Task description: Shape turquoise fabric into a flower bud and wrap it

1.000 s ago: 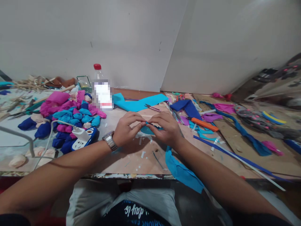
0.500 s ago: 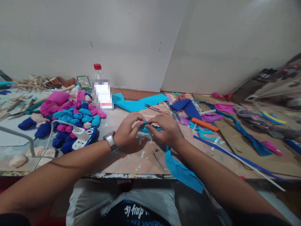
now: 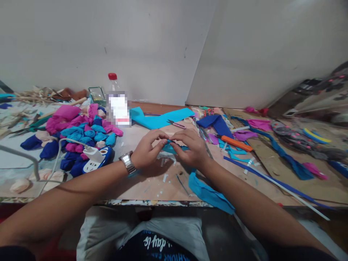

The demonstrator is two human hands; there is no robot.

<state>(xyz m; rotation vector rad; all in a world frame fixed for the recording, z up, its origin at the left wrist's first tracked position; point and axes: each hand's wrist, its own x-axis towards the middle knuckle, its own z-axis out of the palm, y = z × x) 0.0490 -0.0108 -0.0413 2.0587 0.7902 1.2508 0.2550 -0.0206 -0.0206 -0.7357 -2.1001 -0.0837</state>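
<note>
A light-blue crepe paper strip [image 3: 209, 192] runs from between my fingers, under my right wrist and over the table's front edge. My left hand [image 3: 149, 148], with a metal watch [image 3: 127, 161] on its wrist, pinches the strip's gathered end between thumb and forefinger. Facing it, my right hand [image 3: 190, 149] pinches the same bunched paper, the fingertips of both hands nearly meeting. Part of the paper is hidden behind the fingers. Just beyond my hands lie small pointed scissors [image 3: 176, 124] and a wide light-blue paper strip [image 3: 160, 119].
Rolled paper flowers [image 3: 87, 134] in pink and blue heap at the left beside a power strip [image 3: 98, 161] with a plugged-in cable. A red-capped bottle [image 3: 114, 85] stands behind. To the right lie an orange cutter [image 3: 236, 143], paper scraps and a cardboard sheet [image 3: 272, 166].
The hanging end of the light-blue strip has shifted slightly up and to the left. Both hands keep their pinch in nearly the same place.
</note>
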